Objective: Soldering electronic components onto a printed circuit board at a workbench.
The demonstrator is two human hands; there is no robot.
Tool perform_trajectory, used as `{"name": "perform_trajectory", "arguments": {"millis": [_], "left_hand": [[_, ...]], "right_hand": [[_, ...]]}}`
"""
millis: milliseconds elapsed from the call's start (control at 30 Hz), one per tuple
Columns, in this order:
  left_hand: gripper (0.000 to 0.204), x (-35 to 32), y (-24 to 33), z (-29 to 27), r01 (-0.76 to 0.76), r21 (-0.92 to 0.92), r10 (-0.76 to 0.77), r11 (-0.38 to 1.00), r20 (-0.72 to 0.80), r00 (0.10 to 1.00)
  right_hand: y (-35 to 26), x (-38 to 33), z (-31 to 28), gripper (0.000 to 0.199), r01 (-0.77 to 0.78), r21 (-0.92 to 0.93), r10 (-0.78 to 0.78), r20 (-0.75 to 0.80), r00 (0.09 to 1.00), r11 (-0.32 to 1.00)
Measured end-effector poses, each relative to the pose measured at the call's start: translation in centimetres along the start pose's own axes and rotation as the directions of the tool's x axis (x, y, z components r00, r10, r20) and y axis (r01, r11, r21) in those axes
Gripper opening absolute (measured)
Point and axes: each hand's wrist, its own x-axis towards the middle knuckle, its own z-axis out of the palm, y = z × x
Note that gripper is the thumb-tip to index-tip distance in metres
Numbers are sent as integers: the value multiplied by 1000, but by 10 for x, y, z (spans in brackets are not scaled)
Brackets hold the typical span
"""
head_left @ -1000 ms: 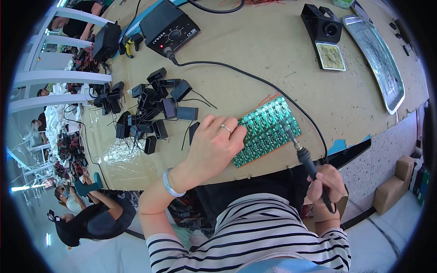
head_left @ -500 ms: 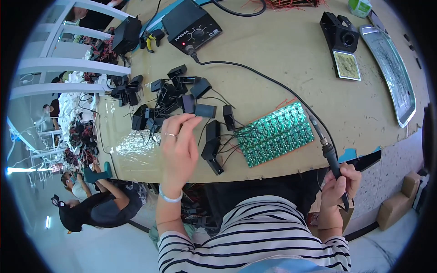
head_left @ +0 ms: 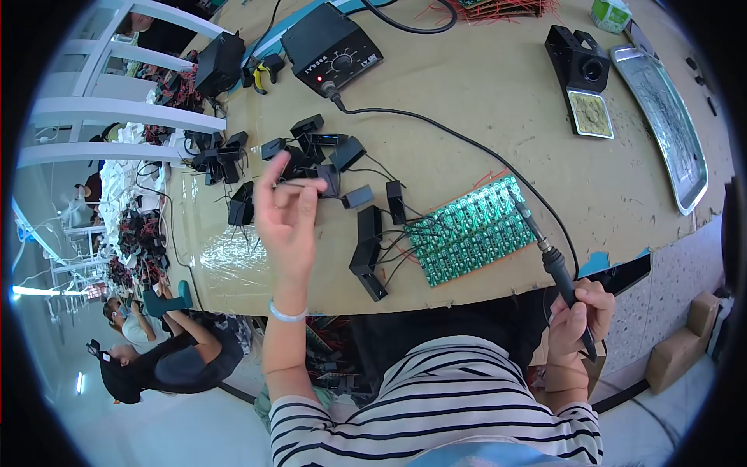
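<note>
My left hand (head_left: 284, 218) is raised over the brown table (head_left: 482, 117), its thumb and fingertips pinched together beside a pile of small black boxy parts (head_left: 311, 152); whether it holds one I cannot tell. My right hand (head_left: 574, 321) grips a black soldering iron (head_left: 548, 257) below the table's edge. The iron's tip rests at the right end of a green circuit board panel (head_left: 471, 229). Three black parts (head_left: 366, 249) lie left of the panel, with thin wires running to it.
A black soldering station (head_left: 331, 50) stands at the back, its cable running to the iron. At the right are an iron stand with a sponge (head_left: 587, 86) and a long metal tray (head_left: 661, 117). Two people (head_left: 156, 350) work at lower left. Cardboard boxes (head_left: 685, 342) sit on the floor.
My left hand left the green panel, reached over the black parts, and is now lifted with its fingers pinched. The iron's tip stays by the panel's right end.
</note>
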Motion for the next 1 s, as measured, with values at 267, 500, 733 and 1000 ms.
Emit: {"name": "perform_trajectory", "arguments": {"millis": [267,500,733,1000], "left_hand": [[11,21,32,32,104,-264,-54,959,191,980],[18,30,36,73,-692,237,376,682,697,610],[22,29,35,73,-694,259,309,672,753,581],[22,28,31,72,-697,271,295,664,761,577]], "right_hand": [[0,2,0,20,-3,-10,4,86,996,1000],[6,10,3,9,133,-66,-104,332,938,989],[13,16,13,12,224,-78,-181,363,914,971],[14,21,21,17,257,-84,-205,395,896,963]]}}
